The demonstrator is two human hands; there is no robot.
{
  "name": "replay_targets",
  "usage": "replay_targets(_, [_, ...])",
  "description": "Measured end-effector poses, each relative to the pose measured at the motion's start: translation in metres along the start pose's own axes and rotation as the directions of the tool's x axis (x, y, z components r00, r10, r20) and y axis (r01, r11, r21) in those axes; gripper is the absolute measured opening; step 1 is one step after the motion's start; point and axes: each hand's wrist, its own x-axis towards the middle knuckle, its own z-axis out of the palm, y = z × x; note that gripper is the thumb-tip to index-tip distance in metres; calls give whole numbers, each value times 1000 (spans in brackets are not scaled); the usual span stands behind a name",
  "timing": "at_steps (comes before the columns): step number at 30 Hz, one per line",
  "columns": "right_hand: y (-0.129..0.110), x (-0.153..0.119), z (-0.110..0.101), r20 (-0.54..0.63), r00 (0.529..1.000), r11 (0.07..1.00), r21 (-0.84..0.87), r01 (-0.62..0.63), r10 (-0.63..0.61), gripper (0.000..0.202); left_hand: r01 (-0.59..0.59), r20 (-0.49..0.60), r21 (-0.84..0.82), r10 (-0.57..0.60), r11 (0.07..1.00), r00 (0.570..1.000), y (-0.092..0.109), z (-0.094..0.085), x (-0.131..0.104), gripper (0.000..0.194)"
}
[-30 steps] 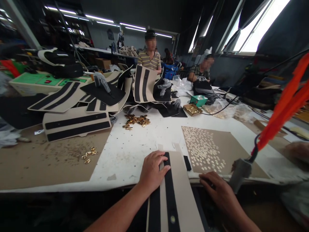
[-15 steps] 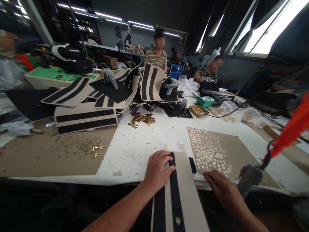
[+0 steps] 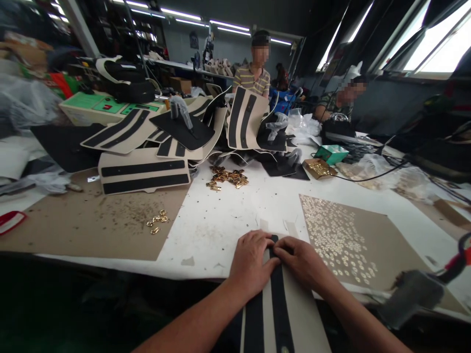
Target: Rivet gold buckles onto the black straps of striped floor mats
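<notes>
Watching from a distance through the head camera, I have both bare hands at the near edge of a white worktable (image 3: 209,223) in a dim workshop. A beige panel (image 3: 303,318) with two dark stripes lies below them, its far end on the tabletop and the rest running toward the camera past the edge. My left hand (image 3: 253,260) curls over that far end, thumb on one stripe; whether it clasps or merely presses, I cannot tell. My right hand (image 3: 299,257) brings its fingertips together on the same stripe, and I cannot see whether they pinch anything.

To the right, small gold-coloured rings (image 3: 336,240) cover a brown board (image 3: 390,255); to the left, a few gold links (image 3: 157,220) sit on another brown sheet (image 3: 121,235). Beyond, a heap of gold metal pieces (image 3: 228,177) lies before stacked striped panels (image 3: 145,171), near a green box (image 3: 331,155).

A co-worker in a striped shirt (image 3: 243,76) is behind the stack, another person (image 3: 326,108) farther right. Tube lights (image 3: 189,14) line the back, and daylight fills a window (image 3: 437,46) at upper right.
</notes>
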Motion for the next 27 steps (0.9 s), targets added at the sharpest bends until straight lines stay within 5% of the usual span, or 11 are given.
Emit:
replay_targets(9, [1,9,-3,-20,996,992,-88,-92,90,14,-3,1,-3,3,1000,1000,0,0,0,36])
replay_targets(16, [-2,11,-5,7,999,976,-218,-29,31,16,-14,-1,6,14,1000,1000,-1,1,0,36])
replay_targets(23, [-3,5,1,-134,991,985,-174,-3,-21,12,-26,3,50,26,998,1000,1,0,3,37])
replay_targets(27, [8,-30,5,-342,934,995,-12,103,-101,23,-25,12,80,24,996,1000,3,-1,5,33])
